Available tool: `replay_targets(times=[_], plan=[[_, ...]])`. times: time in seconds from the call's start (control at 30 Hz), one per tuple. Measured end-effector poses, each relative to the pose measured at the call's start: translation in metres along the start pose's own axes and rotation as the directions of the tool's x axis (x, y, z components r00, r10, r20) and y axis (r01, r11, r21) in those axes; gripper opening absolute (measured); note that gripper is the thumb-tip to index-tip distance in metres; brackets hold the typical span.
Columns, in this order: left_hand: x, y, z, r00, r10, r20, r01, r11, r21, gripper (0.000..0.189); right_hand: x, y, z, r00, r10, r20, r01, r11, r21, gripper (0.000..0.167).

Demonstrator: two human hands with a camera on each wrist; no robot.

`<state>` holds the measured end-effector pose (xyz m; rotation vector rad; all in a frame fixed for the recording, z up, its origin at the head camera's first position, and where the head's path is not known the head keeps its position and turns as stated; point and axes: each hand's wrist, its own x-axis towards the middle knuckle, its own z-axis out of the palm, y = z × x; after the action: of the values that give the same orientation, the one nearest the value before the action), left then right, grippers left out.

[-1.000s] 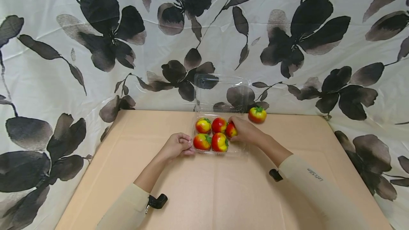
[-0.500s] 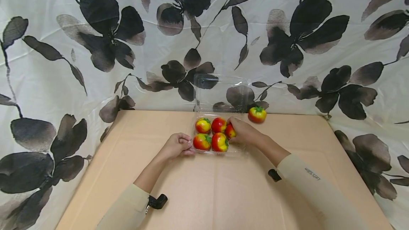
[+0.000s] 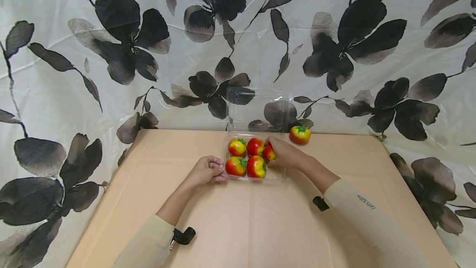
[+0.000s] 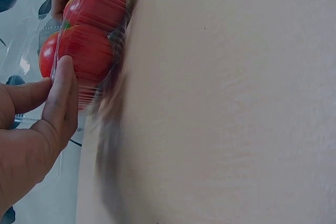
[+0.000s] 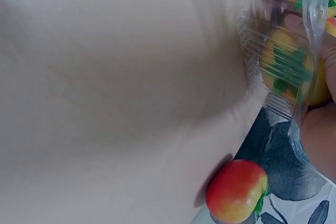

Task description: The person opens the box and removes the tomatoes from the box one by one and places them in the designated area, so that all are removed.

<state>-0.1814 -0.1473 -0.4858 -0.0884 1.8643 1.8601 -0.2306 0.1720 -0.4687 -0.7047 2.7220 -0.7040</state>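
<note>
Head view: both hands (image 3: 286, 154) curl at the clear tray (image 3: 277, 173), right gripping a tomato (image 3: 268, 152).

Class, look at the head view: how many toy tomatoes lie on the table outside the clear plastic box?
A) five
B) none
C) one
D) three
C: a single loose tomato sits on the table beyond the right hand, outside the clear box where the others are.

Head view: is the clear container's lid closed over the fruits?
No. The clear container's lid stands upright against the cloth backdrop, leaving the fruits in the tray uncovered.
</note>
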Motion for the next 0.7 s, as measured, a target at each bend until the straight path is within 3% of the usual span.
replay_targets(times=[0.17,0.43,0.7], plan=[[0.000,0.000,0.000,1.000,0.003,0.004,-0.003,1.000,0.004,0.018,-0.002,-0.001,-0.004,1.000,-0.002,0.007,0.002,1.000,-0.008,0.062],[-0.001,0.001,0.000,1.000,-0.001,0.005,0.001,1.000,-0.007,0.019,-0.010,-0.004,-0.018,0.995,0.099,0.010,-0.100,0.993,0.058,0.065],[-0.001,0.001,0.001,1.000,-0.004,-0.001,0.004,1.000,-0.004,0.020,-0.017,-0.005,-0.027,0.994,0.051,-0.095,-0.042,0.994,0.100,0.064]])
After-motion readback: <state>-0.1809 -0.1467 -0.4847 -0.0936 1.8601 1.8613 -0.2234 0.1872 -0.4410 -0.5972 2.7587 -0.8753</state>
